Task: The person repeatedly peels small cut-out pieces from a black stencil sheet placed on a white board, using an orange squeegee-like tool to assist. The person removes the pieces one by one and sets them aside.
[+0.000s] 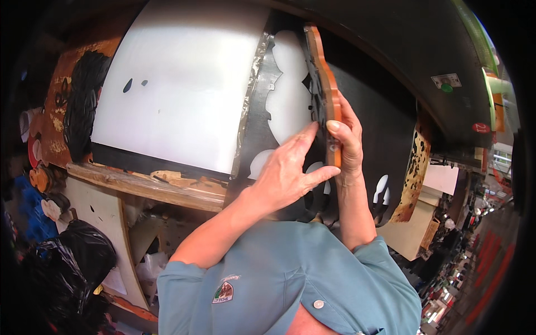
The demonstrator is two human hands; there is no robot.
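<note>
My right hand (349,137) grips a cutting die (325,72) by its orange scalloped edge, near the lower end. The die stands on edge, its dark inner face turned to the left. Against that face rest the fingertips of my left hand (283,170), fingers stretched and thumb spread toward the die's lower end. What the fingertips touch is partly hidden. Beneath both hands lies a black sheet (379,123), with wavy cut-out openings (286,89) that show white below.
A white board (178,84) covers the left of the worktop, with two small black scraps. Beside it sits a stack of black cut pieces (85,109). A wooden rail (145,187) runs along the front. A dark machine part (402,44) with a green button (446,87) overhangs the right.
</note>
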